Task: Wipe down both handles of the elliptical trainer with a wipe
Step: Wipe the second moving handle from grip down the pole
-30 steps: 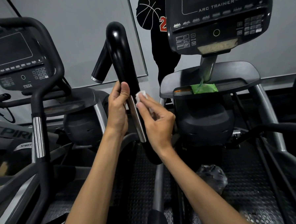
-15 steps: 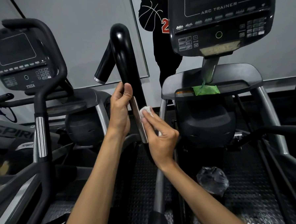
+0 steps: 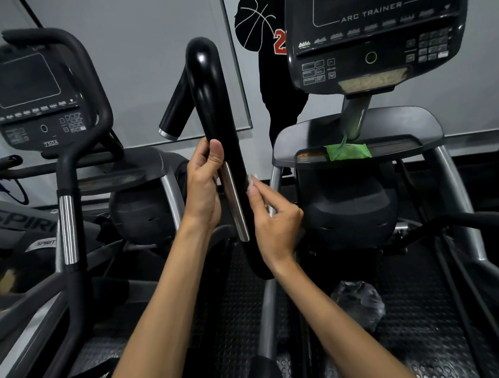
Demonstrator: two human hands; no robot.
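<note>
A neighbouring machine's console (image 3: 32,96) stands far left. The left hand (image 3: 203,188) wraps the black handle (image 3: 212,104), thumb upward beside its silver sensor strip (image 3: 235,204), likely steadying it. The right hand (image 3: 276,222) pinches a small white wipe (image 3: 253,178) against the handle's right side. A green wipe packet (image 3: 347,152) sits on the trainer's tray (image 3: 412,128), clear of the work. The second handle isn't identifiable.

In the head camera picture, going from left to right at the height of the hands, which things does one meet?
Neighbouring machine's metal grip sensor → left hand → silver sensor strip on the black handle → wipe → right hand → green wipe pack on the console tray.
</note>
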